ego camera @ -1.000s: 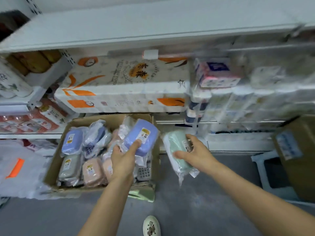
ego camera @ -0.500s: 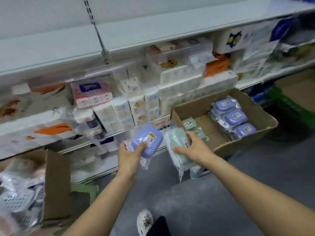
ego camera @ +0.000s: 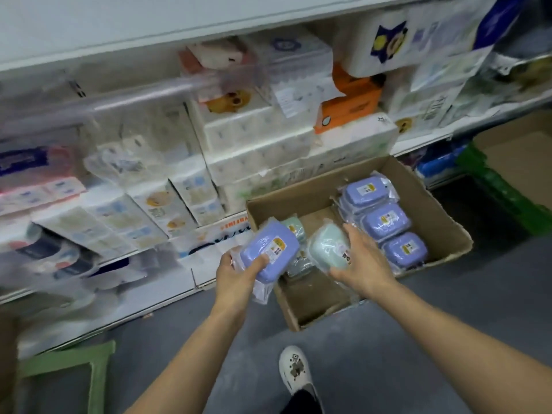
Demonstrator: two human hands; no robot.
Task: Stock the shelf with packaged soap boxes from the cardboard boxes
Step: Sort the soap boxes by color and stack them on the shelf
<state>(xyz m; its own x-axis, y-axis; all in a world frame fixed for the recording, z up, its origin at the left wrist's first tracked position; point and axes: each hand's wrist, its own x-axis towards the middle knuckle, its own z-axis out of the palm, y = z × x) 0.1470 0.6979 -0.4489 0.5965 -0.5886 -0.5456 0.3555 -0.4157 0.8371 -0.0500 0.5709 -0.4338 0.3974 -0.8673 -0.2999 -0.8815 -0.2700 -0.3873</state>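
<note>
My left hand [ego camera: 236,271] grips a purple soap box [ego camera: 270,249] wrapped in clear plastic, held above the left corner of an open cardboard box [ego camera: 442,234] on the floor. My right hand [ego camera: 363,259] holds a pale green soap box [ego camera: 327,249] in plastic, low inside that cardboard box. Three purple soap boxes [ego camera: 385,221] lie in a row along the box's right side. A green soap box [ego camera: 294,227] lies at its far left corner, partly hidden by the purple one I hold.
Shelves [ego camera: 298,144] behind the box are packed with tissue and paper packs. A second cardboard box [ego camera: 519,156] on a green stool [ego camera: 504,192] stands at the right. A green stool [ego camera: 68,363] sits lower left. My white shoe [ego camera: 295,370] is on the grey floor.
My view has swung right, from the first cardboard box to the second one. Both hands carried their soap boxes along, and the right hand has lowered the green one into the box.
</note>
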